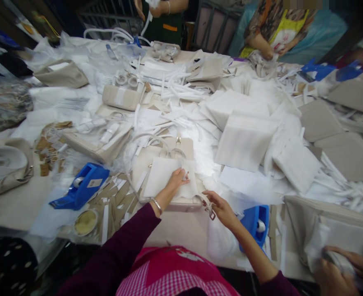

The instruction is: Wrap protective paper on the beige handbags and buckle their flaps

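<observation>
A beige handbag (156, 158) lies flat in front of me with a white sheet (161, 176) of wrapping laid over its front. My left hand (176, 179) rests on that sheet, fingers curled and pinching its upper right corner. My right hand (220, 207) is lower and to the right, by the bag's bottom corner, fingers closed on a small metal buckle (211, 213) on a strap end. The bag's handle (144, 142) arches up above the sheet.
A blue tape dispenser (82, 185) sits left of the bag, another (255, 222) right of my right hand. Stacks of white sheets (246, 139), white strips and more beige bags cover the table. Other people stand at the far edge, and another person's hands (341, 267) work at the lower right.
</observation>
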Demonstrator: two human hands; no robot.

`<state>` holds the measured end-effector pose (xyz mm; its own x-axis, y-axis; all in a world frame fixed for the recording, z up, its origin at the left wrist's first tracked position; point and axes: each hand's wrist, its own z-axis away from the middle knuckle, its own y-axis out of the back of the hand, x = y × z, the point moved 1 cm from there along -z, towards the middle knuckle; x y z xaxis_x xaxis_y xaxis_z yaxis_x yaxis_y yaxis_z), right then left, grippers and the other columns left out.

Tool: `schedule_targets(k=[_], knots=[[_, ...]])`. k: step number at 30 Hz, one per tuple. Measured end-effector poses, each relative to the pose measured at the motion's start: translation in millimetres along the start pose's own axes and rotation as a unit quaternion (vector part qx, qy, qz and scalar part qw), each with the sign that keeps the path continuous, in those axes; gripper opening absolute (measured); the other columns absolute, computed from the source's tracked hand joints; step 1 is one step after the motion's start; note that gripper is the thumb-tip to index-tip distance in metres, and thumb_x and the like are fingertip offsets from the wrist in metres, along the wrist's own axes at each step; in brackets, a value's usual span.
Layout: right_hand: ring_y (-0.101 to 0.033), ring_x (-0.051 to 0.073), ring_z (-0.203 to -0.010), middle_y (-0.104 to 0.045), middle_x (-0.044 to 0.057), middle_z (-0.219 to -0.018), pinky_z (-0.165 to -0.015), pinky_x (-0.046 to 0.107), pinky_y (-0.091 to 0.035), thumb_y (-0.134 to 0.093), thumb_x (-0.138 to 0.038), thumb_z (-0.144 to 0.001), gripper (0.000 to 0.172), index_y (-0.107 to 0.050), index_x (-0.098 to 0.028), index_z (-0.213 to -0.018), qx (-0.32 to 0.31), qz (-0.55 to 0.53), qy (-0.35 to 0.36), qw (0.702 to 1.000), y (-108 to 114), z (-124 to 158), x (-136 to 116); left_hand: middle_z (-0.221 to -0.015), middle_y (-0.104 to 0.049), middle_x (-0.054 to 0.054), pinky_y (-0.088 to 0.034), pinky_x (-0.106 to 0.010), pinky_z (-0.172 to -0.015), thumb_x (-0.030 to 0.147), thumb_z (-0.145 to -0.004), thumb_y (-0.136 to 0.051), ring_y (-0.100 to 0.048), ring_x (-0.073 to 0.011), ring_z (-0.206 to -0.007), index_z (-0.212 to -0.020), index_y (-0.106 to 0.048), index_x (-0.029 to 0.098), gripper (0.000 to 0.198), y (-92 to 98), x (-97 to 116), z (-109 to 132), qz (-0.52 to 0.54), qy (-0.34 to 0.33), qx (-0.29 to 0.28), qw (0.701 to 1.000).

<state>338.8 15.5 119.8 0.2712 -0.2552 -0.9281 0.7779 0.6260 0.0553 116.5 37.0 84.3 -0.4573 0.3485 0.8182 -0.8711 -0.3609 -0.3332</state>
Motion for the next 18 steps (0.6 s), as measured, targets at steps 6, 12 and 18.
schedule_targets(k=[6,12,18], knots=[[-0.058,0.020,-0.094,-0.062,0.008,-0.109,-0.085,0.033,-0.045,-0.052,-0.022,-0.075,0.045,-0.057,-0.019,-0.120,-0.014,0.032,0.062,0.997,-5.7,2.7,-16.2,-0.075,-0.055,-0.005,-0.053,-0.039,-0.076,0.046,-0.071,-0.065,-0.051,-0.0120,-0.069,-0.077,-0.058,0.013,0.034,0.0,-0.8,0.6,-0.001,-0.007,0.001,1.000],[-0.055,0.016,-0.080,-0.060,0.004,-0.091,-0.076,0.029,-0.045,-0.054,-0.019,-0.071,0.043,-0.062,-0.020,-0.114,0.024,0.010,0.103,0.994,-19.1,-6.1,-16.3,-0.081,-0.057,-0.006,-0.054,-0.037,-0.074,0.042,-0.071,-0.065,-0.051,-0.0111,-0.068,-0.077,-0.057,0.013,0.031,2.6,-2.3,2.0,0.003,-0.014,-0.006,1.000],[-0.055,0.017,-0.082,-0.061,0.004,-0.088,-0.077,0.029,-0.044,-0.055,-0.026,-0.076,0.026,-0.069,-0.020,-0.097,0.062,0.030,0.116,0.991,-22.7,-11.4,-16.0,-0.076,-0.056,-0.004,-0.054,-0.039,-0.073,0.043,-0.066,-0.068,-0.051,-0.0116,-0.066,-0.078,-0.058,0.013,0.034,1.6,1.8,0.0,0.005,-0.012,0.004,1.000]])
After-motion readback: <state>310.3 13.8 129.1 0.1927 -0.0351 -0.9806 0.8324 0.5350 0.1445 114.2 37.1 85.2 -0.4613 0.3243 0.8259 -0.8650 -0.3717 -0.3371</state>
